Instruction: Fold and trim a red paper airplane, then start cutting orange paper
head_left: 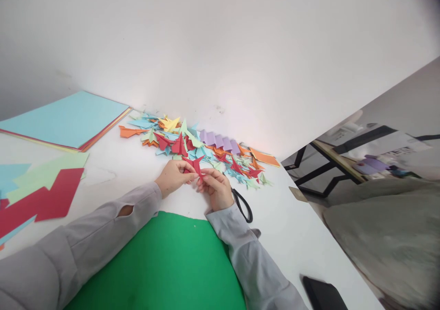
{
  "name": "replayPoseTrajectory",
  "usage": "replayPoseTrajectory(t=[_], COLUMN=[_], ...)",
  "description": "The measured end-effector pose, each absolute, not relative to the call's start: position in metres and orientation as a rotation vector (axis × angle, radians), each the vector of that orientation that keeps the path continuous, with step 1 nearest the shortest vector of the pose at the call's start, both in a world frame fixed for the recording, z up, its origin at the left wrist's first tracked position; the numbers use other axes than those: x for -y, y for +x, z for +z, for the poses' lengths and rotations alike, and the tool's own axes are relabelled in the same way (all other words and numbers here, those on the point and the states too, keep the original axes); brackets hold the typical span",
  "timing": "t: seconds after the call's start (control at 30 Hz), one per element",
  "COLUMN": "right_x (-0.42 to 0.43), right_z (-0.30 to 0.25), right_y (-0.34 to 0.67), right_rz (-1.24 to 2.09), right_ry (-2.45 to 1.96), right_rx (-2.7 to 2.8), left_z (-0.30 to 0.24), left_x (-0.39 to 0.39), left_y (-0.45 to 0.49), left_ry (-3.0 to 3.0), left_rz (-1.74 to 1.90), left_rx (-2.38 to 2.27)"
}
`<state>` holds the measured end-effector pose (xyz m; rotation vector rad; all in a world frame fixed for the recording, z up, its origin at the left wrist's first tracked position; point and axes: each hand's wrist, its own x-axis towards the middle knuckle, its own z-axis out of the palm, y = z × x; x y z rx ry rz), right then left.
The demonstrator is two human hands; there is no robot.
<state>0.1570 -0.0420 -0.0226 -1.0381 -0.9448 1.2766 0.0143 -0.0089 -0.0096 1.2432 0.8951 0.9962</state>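
Left hand [173, 176] and right hand [216, 188] both pinching red folded paper [194, 165], scissors [242, 205] at 4 o'clock half hidden behind right wrist, fold details too small to make out

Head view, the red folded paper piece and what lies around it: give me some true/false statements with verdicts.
1. The left hand and right hand both pinch the red folded paper piece in their fingers. True.
2. The black-handled scissors are in the left hand. False: they lie on the white table beside the right wrist.
3. A green paper sheet lies between the forearms. True.
4. The stack of light blue paper sheets sits right of the hands. False: it lies far to their left.
5. The pile of coloured folded paper pieces lies beyond the hands. True.
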Motion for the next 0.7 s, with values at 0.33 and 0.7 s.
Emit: replayPoseTrajectory(t=[0.33,0.7], right_x=[0.0389,0.0371], right_z=[-0.0272,-0.0232], right_y=[0.1544,0.1622], right_rz=[1.198,1.241], right_ry=[-1.053,-0.989], right_rx=[0.943,0.756], left_z=[-0.0093,-0.0085], left_x=[0.0095,0.0096], left_y=[0.0157,0.0123], left_ry=[1.215,1.281], left_rz=[1.022,0.935], left_rx=[-0.799,-0.677])
